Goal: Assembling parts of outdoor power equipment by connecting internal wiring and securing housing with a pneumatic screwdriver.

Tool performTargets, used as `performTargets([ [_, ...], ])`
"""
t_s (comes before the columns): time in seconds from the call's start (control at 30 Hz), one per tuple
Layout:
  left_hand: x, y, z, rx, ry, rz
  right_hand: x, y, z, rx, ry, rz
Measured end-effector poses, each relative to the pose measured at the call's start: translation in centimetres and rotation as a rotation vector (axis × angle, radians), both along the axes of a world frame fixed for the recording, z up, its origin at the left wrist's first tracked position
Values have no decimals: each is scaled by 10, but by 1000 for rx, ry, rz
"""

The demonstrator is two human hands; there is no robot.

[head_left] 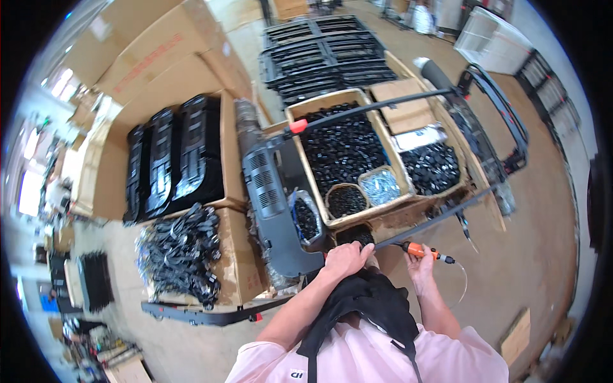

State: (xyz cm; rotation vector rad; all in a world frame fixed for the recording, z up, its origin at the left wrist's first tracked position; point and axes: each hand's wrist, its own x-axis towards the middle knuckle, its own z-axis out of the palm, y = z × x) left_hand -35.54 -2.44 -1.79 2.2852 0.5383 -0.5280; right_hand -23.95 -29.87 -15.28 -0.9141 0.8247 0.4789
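A large black plastic trim frame lies across the boxes in front of me, with a wide vented panel [263, 182] at its left and a long thin rail [440, 217] along its near side. My left hand [347, 260] is closed on the frame where the rail's near end meets it; the fingertips are partly hidden. In my right hand [420, 265] is an orange power screwdriver [418, 249], its tip pointing left toward the rail beside my left hand. A thin pale hose [465, 281] trails from its back end.
Open bins of black clips [345, 147] stand beyond the near rail, with silver screws [380, 186] in a small tub. Left are a carton [112, 172] of black panels and a pile of black cable-like parts [182, 252]. Stacked black frames [322, 54] stand at the back.
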Motion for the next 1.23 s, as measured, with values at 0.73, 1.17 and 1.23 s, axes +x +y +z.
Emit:
performTargets([
  [0.73, 31, -23, 14, 155, 316, 311, 150, 85, 187, 102, -770, 2380],
  [1.17, 4, -46, -18, 484, -316, 566, 394, 414, 103, -1136, -1494, 1892],
  [1.23, 3, -67, -20, 572, -658, 529, 405, 441, 92, -1139, -1133, 2193],
])
